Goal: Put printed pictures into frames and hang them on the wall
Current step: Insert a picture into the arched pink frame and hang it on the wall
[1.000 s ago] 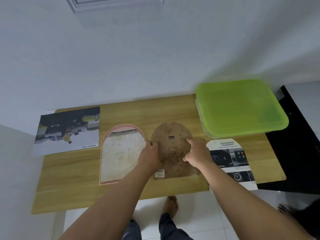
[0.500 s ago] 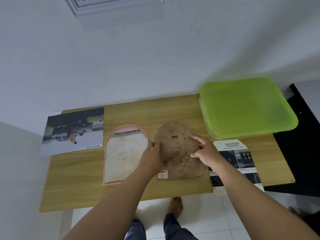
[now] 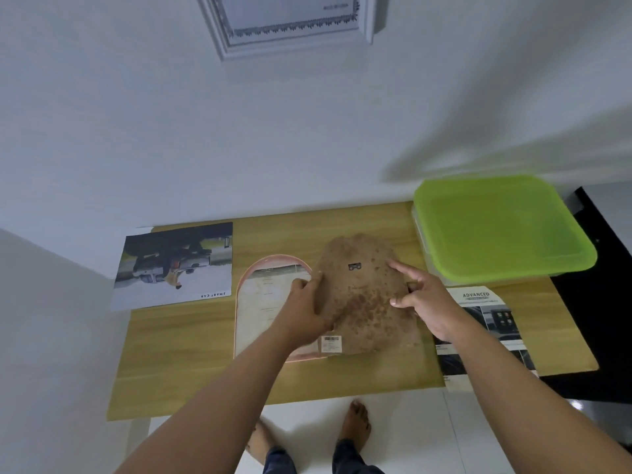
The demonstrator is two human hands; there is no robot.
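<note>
a thin brown arched backing board sits at the centre of the picture, on or just above a wooden table; blur hides whether it lies flat. it looks light and fairly stiff, like pressed fibreboard, and would likely flex or snap if bent hard. its smooth face would probably slide under flat fingers, so the safest hold is by its two long side edges, clear of the small metal hanger near its rounded top. the person's left hand grips the board's left edge, thumb on top and fingers curled at the rim. the right hand is spread, fingers mostly straight, with the index finger reaching onto the board's right side; whether it presses down cannot be told. the board is dull brown, mottled with darker spots, rounded at the top and straight at the bottom, with a white barcode sticker at its lower left corner. just left of it, partly under the left hand, lies a pink arched frame of matching shape with a pale sheet inside. a car print lies at middle left. an arched print headed "advanced" lies at the right, below a green-lidded box. a white frame hangs on the wall at the top.
</note>
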